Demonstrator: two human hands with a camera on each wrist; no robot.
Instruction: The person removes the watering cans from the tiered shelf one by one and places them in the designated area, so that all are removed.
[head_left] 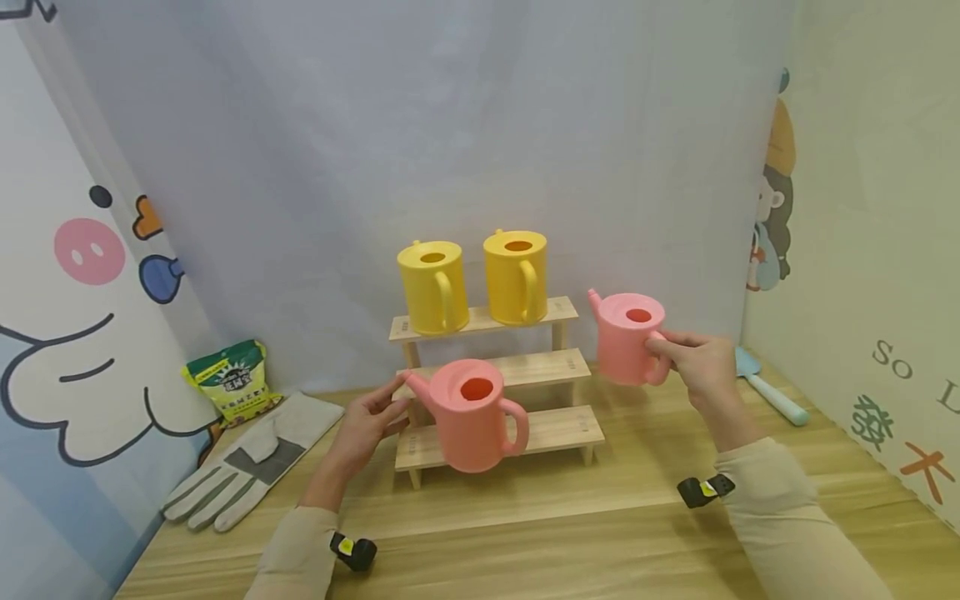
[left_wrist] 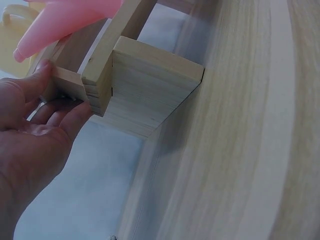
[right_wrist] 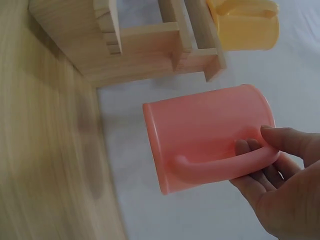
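My right hand (head_left: 697, 367) grips the handle of a pink watering can (head_left: 626, 342), held up beside the right end of a three-step wooden stand (head_left: 555, 427). In the right wrist view, thumb and fingers close round the upper part of that handle. My left hand (left_wrist: 37, 120) pinches the left end of one of the stand's steps, thumb above and fingers below. Close by that hand is the spout of a second pink watering can (head_left: 468, 425), which overlaps the lowest step in the head view. Two yellow watering cans (head_left: 435, 292) stand on the top step.
A grey-and-white work glove (head_left: 262, 458) lies on the wooden table (head_left: 525, 542) at the left. Behind it leans a green-and-yellow packet (head_left: 234, 383). At the right lies a small light-blue trowel (head_left: 776, 398). Curtains hang behind and along both sides.
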